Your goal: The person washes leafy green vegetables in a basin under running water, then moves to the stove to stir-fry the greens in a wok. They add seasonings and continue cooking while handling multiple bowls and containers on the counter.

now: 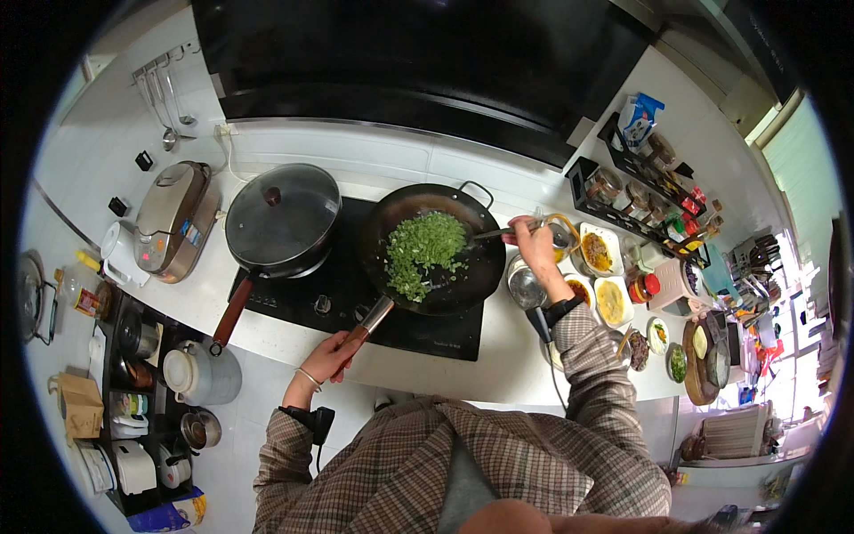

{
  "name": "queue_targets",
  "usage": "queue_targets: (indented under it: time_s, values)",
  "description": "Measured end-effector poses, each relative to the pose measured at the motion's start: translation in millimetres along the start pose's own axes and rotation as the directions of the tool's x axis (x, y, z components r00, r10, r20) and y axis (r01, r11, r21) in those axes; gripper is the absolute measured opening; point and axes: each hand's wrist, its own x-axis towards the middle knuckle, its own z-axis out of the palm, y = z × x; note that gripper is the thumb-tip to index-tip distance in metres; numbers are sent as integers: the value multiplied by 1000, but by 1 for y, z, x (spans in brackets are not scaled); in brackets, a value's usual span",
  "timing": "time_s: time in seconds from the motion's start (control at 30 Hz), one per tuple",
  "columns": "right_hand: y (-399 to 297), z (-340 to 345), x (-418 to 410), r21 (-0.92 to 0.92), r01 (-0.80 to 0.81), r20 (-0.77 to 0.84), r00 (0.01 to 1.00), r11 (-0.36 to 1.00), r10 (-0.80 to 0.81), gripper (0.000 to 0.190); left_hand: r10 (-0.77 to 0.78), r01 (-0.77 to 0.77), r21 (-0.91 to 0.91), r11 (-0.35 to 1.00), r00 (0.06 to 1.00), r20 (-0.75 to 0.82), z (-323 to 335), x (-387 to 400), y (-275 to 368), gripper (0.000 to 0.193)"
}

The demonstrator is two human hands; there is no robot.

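A dark wok (454,297) sits on the right side of the black gas hob (427,342). Chopped green vegetables (427,243) lie heaped across its left and middle part. My left hand (325,360) is wrapped around the wok's long wood-and-metal handle (378,320). Over the wok's right rim, my right hand (534,243) grips a metal-shafted cooking utensil (492,233). The utensil's shaft reaches in towards the greens; its working end is hard to make out. Just below my right hand stands a metal bowl (526,286).
A lidded pan (283,217) occupies the left burner, its handle (233,314) jutting past the counter edge. Beyond it is a rice cooker (177,220). To the right are dishes of beaten egg (609,300) and other food (596,250), a red-lidded jar (644,288) and a spice rack (630,200).
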Motion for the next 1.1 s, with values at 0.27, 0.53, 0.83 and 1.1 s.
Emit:
queue_targets:
  time_s: [0.27, 0.53, 0.83, 1.1]
  values:
    - [-27, -18, -69, -111, 695, 591, 621, 710, -515, 16, 14, -14, -2, 1000, 1000, 23, -1, 2, 0, 32]
    - [-41, 34, -4, -171, 700, 377, 697, 693, -610, 13, 5, -5, 3, 1000, 1000, 10, -1, -2, 2, 31]
    - [-87, 0, -92, -14, 938, 892, 169, 347, -420, 37, -10, 9, 14, 1000, 1000, 14, -1, 0, 1, 32]
    - [-109, 6, -132, -40, 738, 752, 466, 673, -466, 17, -7, 7, -16, 1000, 1000, 15, -1, 0, 1, 31]
